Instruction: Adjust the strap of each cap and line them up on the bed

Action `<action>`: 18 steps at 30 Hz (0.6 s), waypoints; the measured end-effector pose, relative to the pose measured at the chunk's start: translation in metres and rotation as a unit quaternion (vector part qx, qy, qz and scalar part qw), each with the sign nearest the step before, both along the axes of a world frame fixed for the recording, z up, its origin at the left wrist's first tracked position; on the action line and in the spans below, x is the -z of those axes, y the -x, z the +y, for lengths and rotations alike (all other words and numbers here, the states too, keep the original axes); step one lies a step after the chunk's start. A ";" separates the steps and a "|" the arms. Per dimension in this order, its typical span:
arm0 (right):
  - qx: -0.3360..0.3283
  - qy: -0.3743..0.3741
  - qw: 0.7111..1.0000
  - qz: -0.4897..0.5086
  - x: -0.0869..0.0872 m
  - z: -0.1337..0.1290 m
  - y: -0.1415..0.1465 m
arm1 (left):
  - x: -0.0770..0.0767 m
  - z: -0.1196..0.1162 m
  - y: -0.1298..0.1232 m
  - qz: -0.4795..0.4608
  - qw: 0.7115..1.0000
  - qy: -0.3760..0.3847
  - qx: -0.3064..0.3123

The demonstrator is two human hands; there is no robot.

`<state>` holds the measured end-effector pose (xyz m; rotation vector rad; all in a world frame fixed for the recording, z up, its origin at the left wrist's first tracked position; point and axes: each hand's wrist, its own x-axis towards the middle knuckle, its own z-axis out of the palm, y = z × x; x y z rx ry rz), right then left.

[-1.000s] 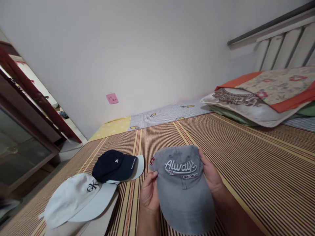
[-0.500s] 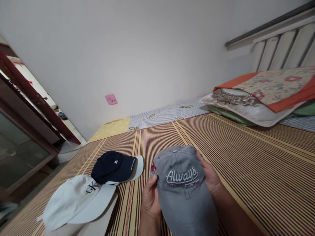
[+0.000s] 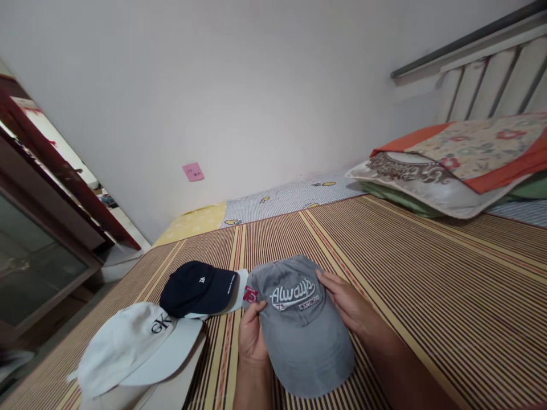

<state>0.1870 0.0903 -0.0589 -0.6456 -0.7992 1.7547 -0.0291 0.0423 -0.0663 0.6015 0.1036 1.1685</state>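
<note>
A grey cap [image 3: 299, 324] with "Always" stitched on its front is held between both hands, its brim toward me. My left hand [image 3: 253, 336] grips its left edge, thumb on the fabric beside a red patch. On the opposite side my right hand [image 3: 348, 302] holds the cap with its thumb on top. Left of it lies a navy cap [image 3: 192, 287], overlapping a pale brim [image 3: 243, 290]. Nearer to me, a white cap [image 3: 115, 347] with "GK"-like lettering rests on a beige brim [image 3: 171, 387].
A striped mat [image 3: 427, 273] covers the bed. Stacked pillows [image 3: 465, 165] lie at the right below a radiator [image 3: 496, 80]. Behind stands a white wall [image 3: 273, 85] with a pink note [image 3: 194, 172]. A glass-fronted cabinet [image 3: 34, 262] is at the far left.
Both hands have moved left with the grey cap. Its whole brim now shows, and it covers part of the pale brim. The other caps have stayed put.
</note>
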 end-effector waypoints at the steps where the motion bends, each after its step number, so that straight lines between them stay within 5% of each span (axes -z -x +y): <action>1: 0.008 0.003 1.000 -0.004 -0.001 -0.001 0.003 | 0.001 0.000 0.000 0.001 1.000 0.005 -0.003; 9: 0.041 -0.004 0.999 -0.007 0.003 -0.004 0.008 | 0.010 0.004 0.011 -0.011 0.997 0.049 -0.057; 18: 0.023 -0.057 0.998 -0.019 0.001 -0.002 0.012 | 0.005 -0.011 -0.017 -0.038 0.995 -0.042 -0.080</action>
